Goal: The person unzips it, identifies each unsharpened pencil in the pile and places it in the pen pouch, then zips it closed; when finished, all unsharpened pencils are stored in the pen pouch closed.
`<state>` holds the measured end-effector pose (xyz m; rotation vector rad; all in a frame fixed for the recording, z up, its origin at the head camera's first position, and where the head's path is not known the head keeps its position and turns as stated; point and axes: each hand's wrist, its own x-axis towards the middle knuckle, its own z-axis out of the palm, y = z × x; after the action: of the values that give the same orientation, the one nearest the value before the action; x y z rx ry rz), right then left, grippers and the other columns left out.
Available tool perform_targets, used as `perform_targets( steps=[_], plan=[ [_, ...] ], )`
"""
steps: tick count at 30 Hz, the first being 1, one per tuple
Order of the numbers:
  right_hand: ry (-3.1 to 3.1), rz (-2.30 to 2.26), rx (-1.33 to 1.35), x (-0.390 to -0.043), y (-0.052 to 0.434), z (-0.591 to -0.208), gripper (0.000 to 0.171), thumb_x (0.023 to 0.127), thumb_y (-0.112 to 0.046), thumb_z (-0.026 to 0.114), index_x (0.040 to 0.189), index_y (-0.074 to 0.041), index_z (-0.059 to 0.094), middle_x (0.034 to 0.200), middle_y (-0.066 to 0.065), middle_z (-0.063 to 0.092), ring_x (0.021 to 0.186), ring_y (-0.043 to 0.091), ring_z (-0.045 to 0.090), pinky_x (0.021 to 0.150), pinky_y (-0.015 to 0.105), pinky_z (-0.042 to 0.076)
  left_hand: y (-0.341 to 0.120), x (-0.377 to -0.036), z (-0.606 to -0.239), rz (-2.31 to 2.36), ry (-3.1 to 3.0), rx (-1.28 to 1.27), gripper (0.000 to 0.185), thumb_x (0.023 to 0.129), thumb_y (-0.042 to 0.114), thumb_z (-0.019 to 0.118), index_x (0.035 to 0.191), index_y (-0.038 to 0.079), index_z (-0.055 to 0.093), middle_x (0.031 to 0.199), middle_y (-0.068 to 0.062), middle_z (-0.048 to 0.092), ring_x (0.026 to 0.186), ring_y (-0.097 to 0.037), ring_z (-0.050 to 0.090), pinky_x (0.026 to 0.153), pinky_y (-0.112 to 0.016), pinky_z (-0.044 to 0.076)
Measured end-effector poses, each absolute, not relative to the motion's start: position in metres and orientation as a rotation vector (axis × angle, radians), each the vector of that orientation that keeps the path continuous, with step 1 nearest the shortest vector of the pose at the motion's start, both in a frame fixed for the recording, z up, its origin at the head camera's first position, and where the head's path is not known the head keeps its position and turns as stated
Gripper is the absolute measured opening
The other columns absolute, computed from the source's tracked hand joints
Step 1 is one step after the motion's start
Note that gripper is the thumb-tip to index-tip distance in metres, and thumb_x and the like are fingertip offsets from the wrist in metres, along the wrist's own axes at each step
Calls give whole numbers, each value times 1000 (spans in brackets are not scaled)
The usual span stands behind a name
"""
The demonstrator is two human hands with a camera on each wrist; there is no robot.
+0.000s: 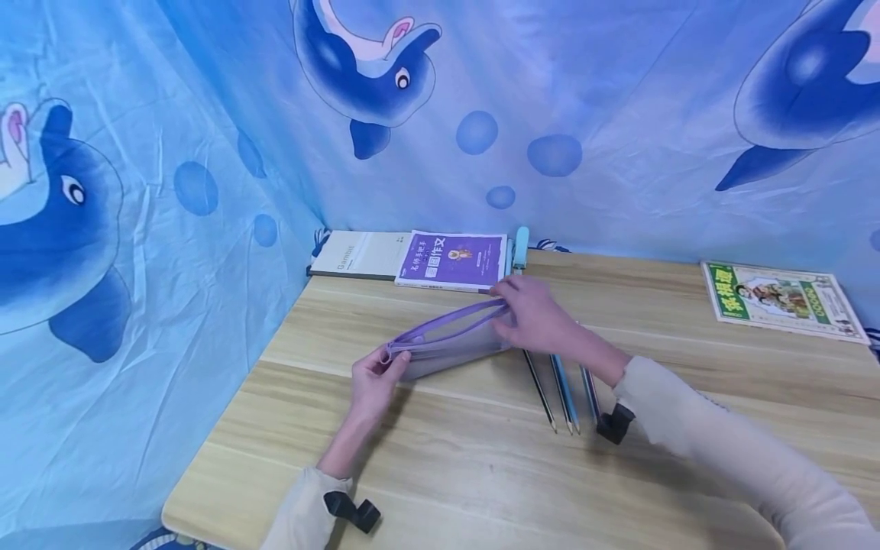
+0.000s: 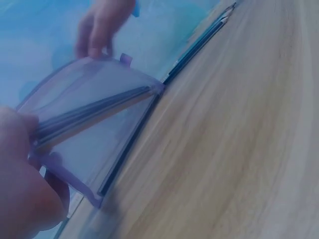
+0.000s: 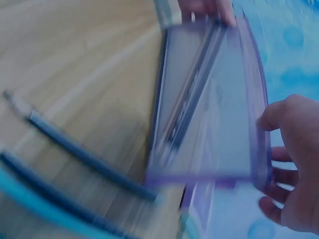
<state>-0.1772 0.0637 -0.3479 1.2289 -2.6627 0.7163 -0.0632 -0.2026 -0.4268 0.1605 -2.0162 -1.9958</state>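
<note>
My left hand (image 1: pixel 374 380) and right hand (image 1: pixel 535 313) pinch opposite ends of the pencil case (image 1: pixel 450 341); pencils (image 1: pixel 565 393) lie just right of it.

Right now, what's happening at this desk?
A person holds a translucent purple pencil pouch at both ends above the wooden desk: left hand pinching one end, right hand at the other. Pencils show inside it. Three more pencils lie beside it; books sit at the back.
</note>
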Motion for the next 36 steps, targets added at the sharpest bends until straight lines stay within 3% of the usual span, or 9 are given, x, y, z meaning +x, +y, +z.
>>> perform_targets(
  steps=[3, 7, 13, 18, 23, 26, 30, 36],
  plan=[
    [-2554, 608, 1363, -165, 40, -341, 46, 85, -19, 75, 125, -1, 62, 126, 15, 60, 116, 34, 53, 102, 54, 42, -204, -64, -428, -1996, -2014, 151, 19, 90, -7, 66, 106, -17, 66, 99, -20, 71, 87, -12, 66, 79, -22, 55],
    [-2458, 517, 1599, -146, -2, -328, 45, 88, -20, 74, 129, -6, 62, 131, 9, 60, 124, 30, 50, 108, 51, 37, -207, -64, -432, -1985, -2014, 80, 20, 89, -8, 66, 106, -18, 66, 93, -11, 72, 81, -11, 64, 73, -20, 53],
    [-2469, 294, 1822, -130, -57, -317, 46, 88, -24, 75, 132, -17, 64, 128, 0, 64, 114, 22, 53, 100, 41, 37, -207, -63, -435, -1976, -2007, 39, 19, 83, -16, 63, 101, -18, 67, 85, 4, 72, 78, -9, 65, 72, -21, 55],
    [-2485, 208, 1855, -130, -74, -317, 39, 89, -19, 73, 128, -18, 67, 120, -4, 68, 100, 18, 52, 91, 36, 36, -207, -62, -435, -1973, -2001, 44, 14, 81, -17, 64, 95, -15, 69, 80, 3, 71, 74, -10, 64, 67, -21, 54],
    [-2503, 400, 1860, -136, -74, -317, 41, 89, -24, 74, 128, -14, 66, 117, -2, 67, 103, 18, 51, 94, 37, 36, -208, -61, -435, -1984, -1979, 23, 23, 79, -17, 64, 88, 1, 76, 86, 2, 72, 83, -14, 66, 74, -22, 55],
    [-2538, 559, 1830, -142, -67, -316, 37, 88, -22, 75, 123, -13, 68, 111, -2, 67, 103, 18, 53, 95, 39, 37, -207, -61, -434, -1991, -1975, -1, 28, 81, -16, 64, 93, 6, 78, 94, 3, 73, 85, -13, 67, 74, -21, 55],
    [-2574, 653, 1791, -148, -58, -317, 29, 86, -17, 75, 114, -12, 71, 104, -1, 67, 100, 18, 54, 96, 40, 39, -207, -60, -432, -1984, -1966, -46, 25, 84, -13, 66, 107, -4, 73, 98, 0, 74, 85, -12, 67, 73, -21, 55],
    [-2598, 601, 1740, -149, -50, -322, 24, 84, -22, 75, 106, -12, 72, 99, 0, 65, 94, 19, 51, 87, 37, 42, -208, -60, -430, -2018, -1904, -88, 24, 85, -12, 66, 109, -15, 66, 102, -5, 72, 93, -17, 67, 84, -27, 56]
  ],
)
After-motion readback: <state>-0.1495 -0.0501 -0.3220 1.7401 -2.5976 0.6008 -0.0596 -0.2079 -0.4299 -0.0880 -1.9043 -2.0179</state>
